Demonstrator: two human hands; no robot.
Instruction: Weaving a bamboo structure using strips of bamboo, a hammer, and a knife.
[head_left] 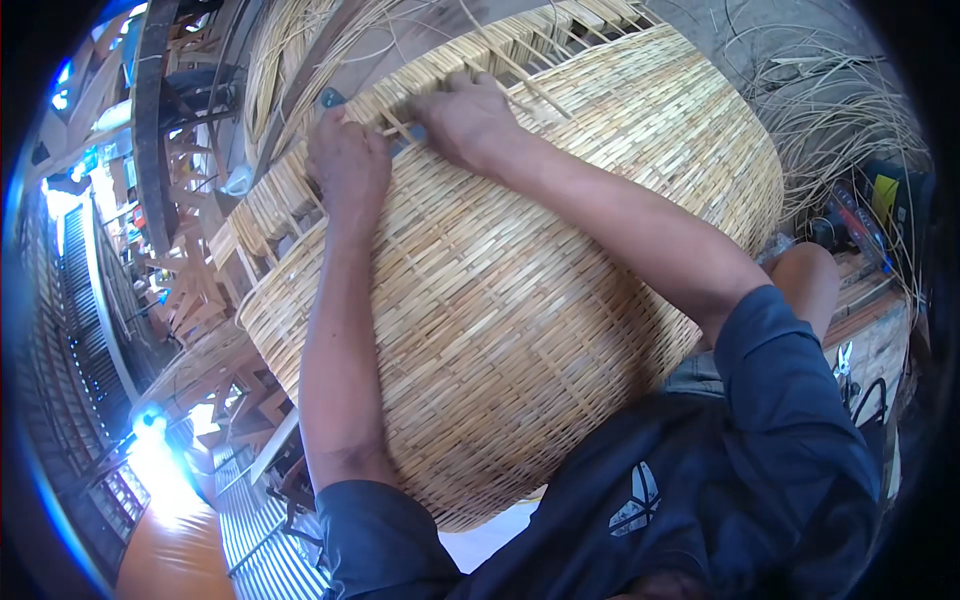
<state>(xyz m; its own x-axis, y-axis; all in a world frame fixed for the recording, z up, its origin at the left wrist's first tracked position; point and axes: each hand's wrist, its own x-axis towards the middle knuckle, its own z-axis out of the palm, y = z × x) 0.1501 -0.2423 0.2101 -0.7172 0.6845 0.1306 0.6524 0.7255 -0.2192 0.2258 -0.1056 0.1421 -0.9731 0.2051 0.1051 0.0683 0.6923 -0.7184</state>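
A large woven rattan piece (520,300), pale tan and curved, leans across my lap and fills the middle of the view. Along its far edge runs a thick wrapped rim (420,72), with gaps between rim and weave. My left hand (348,165) is closed at the rim, knuckles up; what its fingers grip is hidden. Just beyond it shows a small teal rounded end (331,97). To the right, my right hand (465,120) bends its fingers at the rim's inner side, beside a short strand (397,124); its fingertips are partly blurred. A loose rattan strip (520,72) crosses the rim farther right.
Bundled long strands (275,75) lie beyond the rim at upper left. Tangled coils of cane (840,110) spread over the floor at upper right, near a dark box with a yellow label (885,195). Pliers (844,358) lie at the right. Wooden frames (200,280) stand at left.
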